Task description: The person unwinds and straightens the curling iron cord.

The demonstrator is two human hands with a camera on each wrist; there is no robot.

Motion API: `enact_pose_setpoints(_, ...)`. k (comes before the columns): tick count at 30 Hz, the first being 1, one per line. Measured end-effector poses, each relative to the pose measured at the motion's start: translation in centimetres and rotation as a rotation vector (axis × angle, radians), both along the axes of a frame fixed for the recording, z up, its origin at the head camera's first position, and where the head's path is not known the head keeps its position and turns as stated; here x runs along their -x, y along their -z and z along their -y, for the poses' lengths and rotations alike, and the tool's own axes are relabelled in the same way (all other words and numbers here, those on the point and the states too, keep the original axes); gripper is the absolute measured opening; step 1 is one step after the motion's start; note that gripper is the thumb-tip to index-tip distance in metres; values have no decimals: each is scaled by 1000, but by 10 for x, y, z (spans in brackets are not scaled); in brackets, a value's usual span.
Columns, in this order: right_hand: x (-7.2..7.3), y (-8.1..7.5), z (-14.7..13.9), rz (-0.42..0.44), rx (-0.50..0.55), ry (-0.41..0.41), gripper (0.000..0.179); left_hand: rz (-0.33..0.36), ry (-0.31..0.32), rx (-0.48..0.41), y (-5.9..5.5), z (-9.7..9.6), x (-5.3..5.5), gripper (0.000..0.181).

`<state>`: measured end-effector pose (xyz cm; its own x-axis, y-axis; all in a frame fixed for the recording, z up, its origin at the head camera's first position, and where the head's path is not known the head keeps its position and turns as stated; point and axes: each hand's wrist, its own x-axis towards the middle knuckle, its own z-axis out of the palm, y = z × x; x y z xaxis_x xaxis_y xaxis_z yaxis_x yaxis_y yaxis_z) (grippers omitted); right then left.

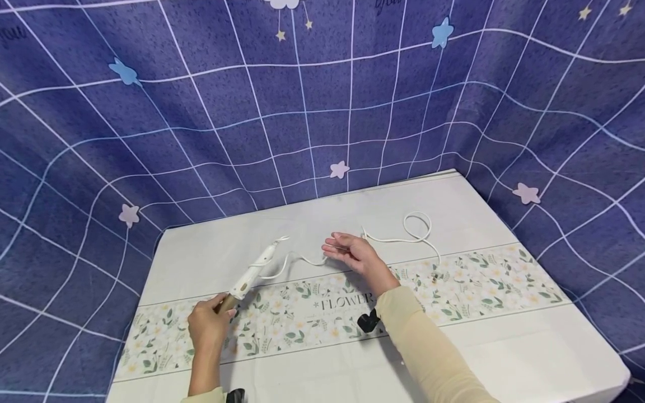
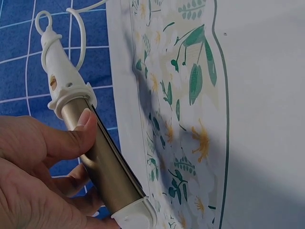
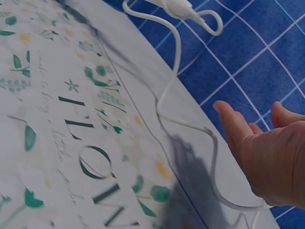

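A hair curling iron [image 1: 250, 275] with a white handle and gold barrel is tilted above the table's left half. My left hand [image 1: 208, 326] grips it by the barrel [image 2: 102, 157], thumb laid along the metal. Part of its white cord [image 3: 177, 52] loops round the handle, which ends in a small hanging ring [image 2: 44, 21]. To the right, my right hand [image 1: 355, 256] is held over the cord with relaxed fingers and nothing visible in its grasp. Whether that hand touches the cord I cannot tell.
Beyond the right hand, more cord [image 1: 417, 239] lies in a loose loop on the white table [image 1: 242, 366]. A floral band [image 1: 484, 285] with lettering crosses the tabletop. Blue gridded curtains [image 1: 322, 123] with stars enclose the back and sides.
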<state>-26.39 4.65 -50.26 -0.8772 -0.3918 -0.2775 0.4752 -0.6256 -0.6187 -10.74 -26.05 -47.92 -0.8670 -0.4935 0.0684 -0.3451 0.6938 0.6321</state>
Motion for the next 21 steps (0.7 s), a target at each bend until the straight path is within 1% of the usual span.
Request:
enact_pose_setpoints(9, -6, 5, 17, 1, 10, -39, 51, -5, -4, 2, -1, -2, -1, 40)
enact_pose_setpoints(16, -12, 8, 35, 30, 23, -72, 49, -10, -4, 3, -2, -3, -1, 40)
enact_pose_setpoints(21, -15, 8, 48, 13, 22, -111, 48, 3, 5, -9, -1, -5, -1, 42)
